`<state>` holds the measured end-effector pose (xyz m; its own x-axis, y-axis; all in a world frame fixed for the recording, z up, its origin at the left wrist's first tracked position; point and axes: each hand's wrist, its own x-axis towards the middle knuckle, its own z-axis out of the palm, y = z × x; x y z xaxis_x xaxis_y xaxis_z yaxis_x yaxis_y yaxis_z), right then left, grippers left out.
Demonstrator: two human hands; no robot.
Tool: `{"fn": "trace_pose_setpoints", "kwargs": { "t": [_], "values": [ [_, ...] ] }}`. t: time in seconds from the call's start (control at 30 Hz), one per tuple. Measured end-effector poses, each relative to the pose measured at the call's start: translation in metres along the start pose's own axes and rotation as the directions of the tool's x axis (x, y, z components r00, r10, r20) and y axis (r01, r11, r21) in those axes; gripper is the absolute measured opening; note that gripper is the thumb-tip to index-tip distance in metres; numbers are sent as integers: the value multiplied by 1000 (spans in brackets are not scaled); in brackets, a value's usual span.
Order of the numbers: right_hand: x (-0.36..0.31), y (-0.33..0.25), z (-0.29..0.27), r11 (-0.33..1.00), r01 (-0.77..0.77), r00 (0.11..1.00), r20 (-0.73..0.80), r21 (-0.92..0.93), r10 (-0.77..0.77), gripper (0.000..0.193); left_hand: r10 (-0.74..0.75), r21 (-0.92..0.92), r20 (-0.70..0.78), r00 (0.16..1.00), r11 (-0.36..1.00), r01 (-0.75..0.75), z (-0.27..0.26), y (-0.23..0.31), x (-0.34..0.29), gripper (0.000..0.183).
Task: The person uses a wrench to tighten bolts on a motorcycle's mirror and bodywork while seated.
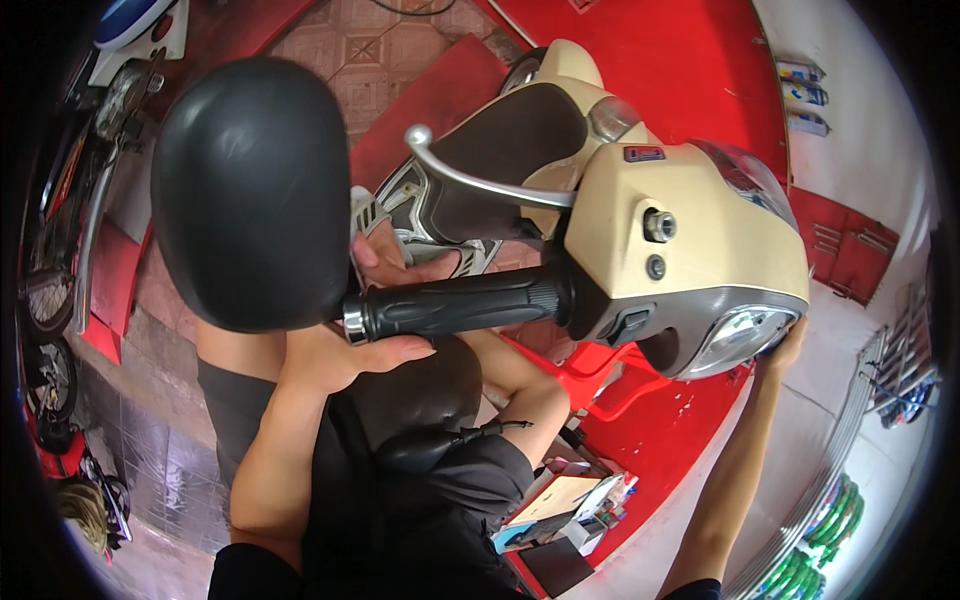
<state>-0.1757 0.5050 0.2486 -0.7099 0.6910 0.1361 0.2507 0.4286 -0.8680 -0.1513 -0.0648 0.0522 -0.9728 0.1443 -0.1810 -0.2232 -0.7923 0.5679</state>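
Observation:
A cream and brown scooter handlebar cover with headlight (690, 230) lies across the view in front of me. My left hand (345, 355) wraps the outer end of its black handlebar grip (460, 305), thumb below and fingers above. A large black mirror (255, 190) beside the grip hides part of that hand. The silver brake lever (490, 187) stands apart from my fingers. At the far right, my right hand (790, 345) is curled against the edge of the headlight housing (755, 335); its fingertips are hidden behind it.
A brown seat-like panel on a cream body (515, 160) lies beyond the lever. A second black mirror (420, 450) sits by my lap. Near it are a red plastic chair (610, 375) and a cluttered table (550, 495). Motorbikes (55, 290) line the left side.

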Motion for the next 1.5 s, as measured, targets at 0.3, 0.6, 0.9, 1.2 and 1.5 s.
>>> {"fn": "trace_pose_setpoints", "kwargs": {
  "t": [0.3,0.6,0.9,1.2,1.5],
  "values": [
    [-9,-10,14,997,61,998,-12,-36,-61,33,88,322,93,992,940,-114,-23,-10,-2,81],
    [-10,-9,18,984,149,989,31,-98,-147,35,81,284,-89,993,958,-52,-28,-18,-10,92],
    [4,2,0,999,10,1000,2,52,-11,37,51,391,-81,995,920,-16,-25,-11,-3,79],
    [16,7,-6,999,18,999,-29,30,-18,43,62,194,-98,993,980,-43,1,-3,-2,66],
    [9,2,-2,990,136,990,-26,-40,-137,40,77,161,-105,991,985,-60,-2,-5,-3,65]
  ]
}}
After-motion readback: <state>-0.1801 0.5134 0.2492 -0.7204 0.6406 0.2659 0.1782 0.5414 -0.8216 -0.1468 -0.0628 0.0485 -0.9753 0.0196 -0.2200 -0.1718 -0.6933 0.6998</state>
